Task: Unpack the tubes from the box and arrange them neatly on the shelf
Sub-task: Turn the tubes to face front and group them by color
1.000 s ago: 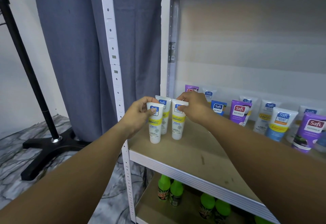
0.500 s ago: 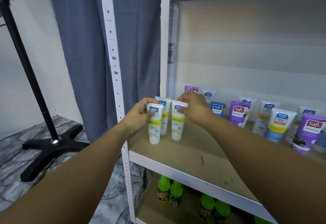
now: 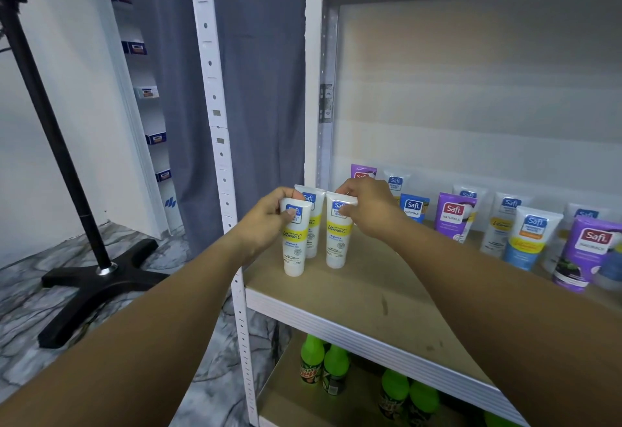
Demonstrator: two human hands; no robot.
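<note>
Nothing much has moved in the last second: the left hand [image 3: 266, 224] still pinches the front yellow tube [image 3: 295, 238] and the right hand [image 3: 367, 208] the next tube [image 3: 337, 230], both standing on the shelf [image 3: 353, 285], so lining-up goes on.

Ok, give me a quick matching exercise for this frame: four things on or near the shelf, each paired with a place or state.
Things:
1. front-left yellow-band tube
2. right yellow-band tube
3. green bottles
4. purple tube

Places or states:
A. on the lower shelf
B. top pinched by the right hand
C. standing untouched, further right
D. held by the left hand

Pairs: 1-D, 2-B, 3-A, 4-C
</note>
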